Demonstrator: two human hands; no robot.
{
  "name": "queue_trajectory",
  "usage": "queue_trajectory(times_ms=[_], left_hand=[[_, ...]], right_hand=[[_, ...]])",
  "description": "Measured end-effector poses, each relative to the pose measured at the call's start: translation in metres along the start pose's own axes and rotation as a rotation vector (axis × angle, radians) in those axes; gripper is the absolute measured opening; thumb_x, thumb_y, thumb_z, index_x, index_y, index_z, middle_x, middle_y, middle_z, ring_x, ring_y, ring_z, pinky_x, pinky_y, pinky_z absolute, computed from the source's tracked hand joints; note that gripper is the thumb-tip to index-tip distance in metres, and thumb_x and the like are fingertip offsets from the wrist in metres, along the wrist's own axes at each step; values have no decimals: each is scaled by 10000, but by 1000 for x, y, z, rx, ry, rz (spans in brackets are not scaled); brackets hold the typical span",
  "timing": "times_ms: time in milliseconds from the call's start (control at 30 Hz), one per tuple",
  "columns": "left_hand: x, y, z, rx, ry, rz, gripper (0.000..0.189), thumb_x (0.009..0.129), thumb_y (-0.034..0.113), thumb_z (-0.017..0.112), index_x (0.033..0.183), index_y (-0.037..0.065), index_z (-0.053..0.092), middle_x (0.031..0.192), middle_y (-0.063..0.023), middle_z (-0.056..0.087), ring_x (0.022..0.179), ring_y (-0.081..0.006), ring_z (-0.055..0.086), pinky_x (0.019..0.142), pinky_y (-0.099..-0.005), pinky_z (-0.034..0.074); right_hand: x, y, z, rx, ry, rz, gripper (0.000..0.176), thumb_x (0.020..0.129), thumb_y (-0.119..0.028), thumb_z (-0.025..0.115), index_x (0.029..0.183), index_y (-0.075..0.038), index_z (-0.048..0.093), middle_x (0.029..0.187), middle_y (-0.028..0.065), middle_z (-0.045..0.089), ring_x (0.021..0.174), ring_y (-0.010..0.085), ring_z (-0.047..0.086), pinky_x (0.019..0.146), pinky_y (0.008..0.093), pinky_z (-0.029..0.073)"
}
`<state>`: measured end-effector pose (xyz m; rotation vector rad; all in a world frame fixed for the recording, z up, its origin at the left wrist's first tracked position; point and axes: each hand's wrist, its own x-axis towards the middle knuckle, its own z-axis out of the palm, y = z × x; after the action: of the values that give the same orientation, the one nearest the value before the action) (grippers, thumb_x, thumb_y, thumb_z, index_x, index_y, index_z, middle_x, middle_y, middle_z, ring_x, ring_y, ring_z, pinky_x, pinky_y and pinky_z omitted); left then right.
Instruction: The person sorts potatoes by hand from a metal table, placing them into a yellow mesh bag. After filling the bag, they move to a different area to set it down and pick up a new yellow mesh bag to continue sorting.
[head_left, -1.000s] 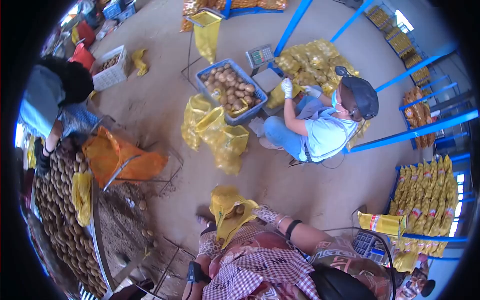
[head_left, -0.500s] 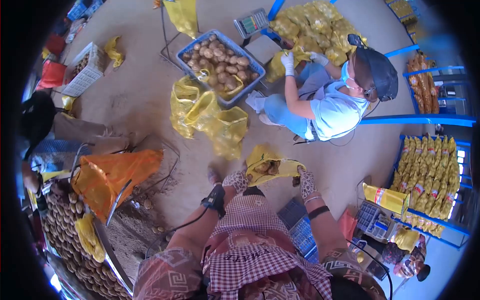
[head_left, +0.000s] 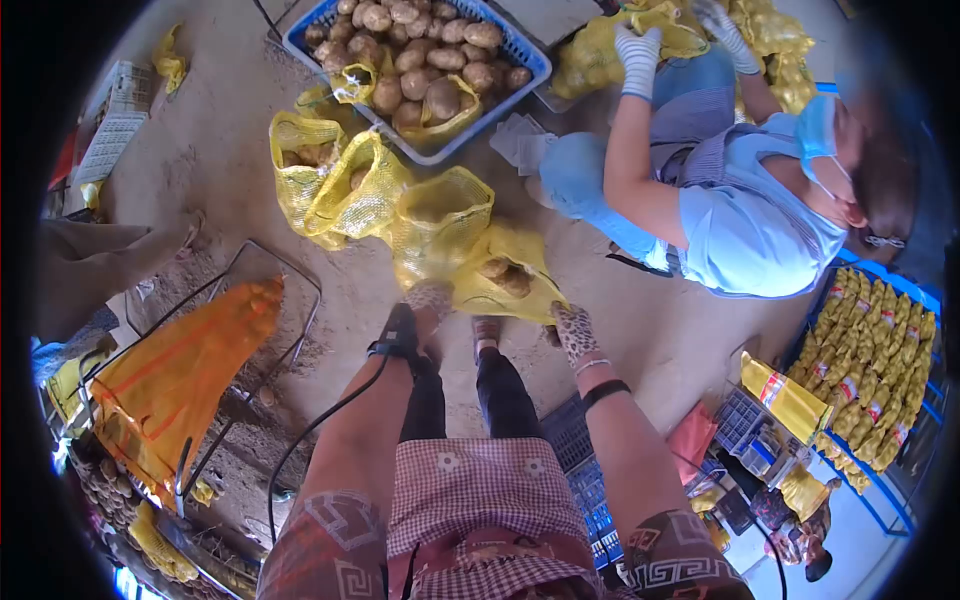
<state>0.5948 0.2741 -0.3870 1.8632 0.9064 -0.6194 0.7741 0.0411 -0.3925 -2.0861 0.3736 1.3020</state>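
Both my hands, in leopard-print gloves, hold a yellow mesh bag of potatoes (head_left: pixel 505 275) low over the dirt floor. My left hand (head_left: pixel 430 298) grips its left edge and my right hand (head_left: pixel 573 330) grips its right edge. The bag touches other filled yellow mesh bags (head_left: pixel 345 185) standing in a row just beyond it. A blue crate of loose potatoes (head_left: pixel 425 60) lies behind those bags.
A seated person in a light blue shirt (head_left: pixel 745 215) with white gloves handles yellow bags at the upper right. An orange mesh bag on a wire frame (head_left: pixel 175 375) stands at the left. Blue crates (head_left: pixel 580 470) and packed yellow bags (head_left: pixel 880 370) are at the right.
I have bent forward and carried the yellow bag of potatoes down and forward to the row of filled bags. The seated person now fills more of the view.
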Motion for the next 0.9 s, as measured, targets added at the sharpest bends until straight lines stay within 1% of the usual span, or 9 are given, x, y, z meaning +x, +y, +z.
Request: queue_trajectory(times_ms=[133, 300, 467, 533, 567, 667, 767, 833, 900], left_hand=[[9, -19, 4, -50, 47, -108, 392, 913, 360, 489, 1080, 43, 647, 1118, -221, 632, 1080, -375, 584, 916, -436, 460], [15, -28, -2, -96, 108, -284, 409, 911, 377, 493, 1147, 70, 625, 1136, -225, 626, 1088, -403, 576, 935, -460, 454], [-9, -43, 0, -178, 171, -290, 413, 907, 387, 478, 1156, 90, 622, 1143, -232, 621, 1103, -407, 568, 945, -459, 450], [-28, -58, 6, -169, 162, -310, 421, 909, 388, 473, 1161, 83, 618, 1149, -235, 617, 1107, -406, 566, 944, -459, 452], [-38, -64, 11, -150, 134, -324, 428, 912, 389, 468, 1166, 77, 613, 1155, -237, 614, 1111, -406, 564, 944, -458, 454], [-58, -115, 57, -67, 136, -347, 429, 913, 389, 466, 1180, 82, 603, 1157, -224, 619, 1090, -399, 576, 942, -453, 456], [-95, -158, 96, -53, 140, -357, 429, 901, 399, 488, 1164, 85, 613, 1142, -215, 628, 1079, -392, 583, 936, -456, 457], [-128, -156, 99, -42, 170, -348, 427, 893, 408, 502, 1145, 85, 625, 1131, -212, 634, 1077, -389, 583, 932, -459, 456], [-162, -143, 95, -117, 166, -455, 410, 883, 400, 537, 1099, 69, 647, 1067, -190, 665, 975, -345, 642, 851, -434, 502]], right_hand=[[12, -30, 30, -29, -100, -22, 287, 940, -333, 576, 925, -48, 607, 662, 55, 608, 475, 149, 565, 435, 282, 458], [21, -39, 37, -347, -120, -4, 279, 948, -322, 564, 997, -53, 618, 735, 57, 648, 548, 146, 612, 461, 279, 474], [32, -47, 33, -435, -112, -148, 317, 938, -307, 569, 1075, -28, 634, 804, 87, 670, 632, 168, 645, 551, 316, 523], [35, -54, 39, -767, -31, -252, 363, 912, -320, 579, 1077, -2, 643, 862, 132, 683, 735, 242, 666, 683, 370, 536], [35, -52, 43, -773, -37, -253, 363, 912, -320, 579, 1077, -2, 643, 862, 132, 683, 735, 242, 666, 683, 370, 536], [16, -53, 53, -910, -21, -516, 390, 889, -343, 560, 1026, 12, 646, 975, 220, 672, 945, 381, 630, 853, 430, 488], [3, -47, 60, -985, -125, -570, 380, 893, -337, 547, 1017, 9, 643, 1008, 237, 657, 976, 384, 621, 866, 429, 483], [-14, -46, 63, -945, -156, -554, 380, 894, -345, 541, 1014, 0, 644, 1054, 244, 641, 1009, 390, 607, 891, 437, 473], [-27, -38, 63, -1045, -106, -617, 370, 895, -343, 537, 1016, -11, 645, 1096, 247, 625, 1035, 400, 589, 900, 450, 468]])
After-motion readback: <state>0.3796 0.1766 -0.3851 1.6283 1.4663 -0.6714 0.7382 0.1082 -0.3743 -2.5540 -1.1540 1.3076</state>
